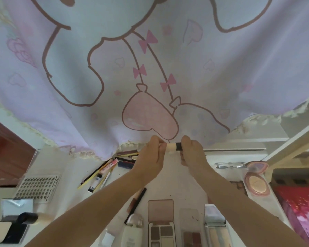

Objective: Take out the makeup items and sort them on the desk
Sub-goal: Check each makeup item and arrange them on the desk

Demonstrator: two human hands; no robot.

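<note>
Between both sets of fingers, raised above the desk (177, 177), sits a stick (173, 146), long axis left-right, cream body toward the left hand (150, 157), black cap toward the right hand (193, 154). Both hands equally near, fingers curled tight, each pinching one end. Likely uncapping or closing it. Pencils (100, 172) lie down-left of the left fingers, palettes (161, 223) nearer the body.

Small cream-and-black makeup stick (174, 146) gripped at both ends by left hand (151, 156) and right hand (192, 154), above white desk (177, 177); open eyeshadow palette (161, 223) near front edge.
</note>
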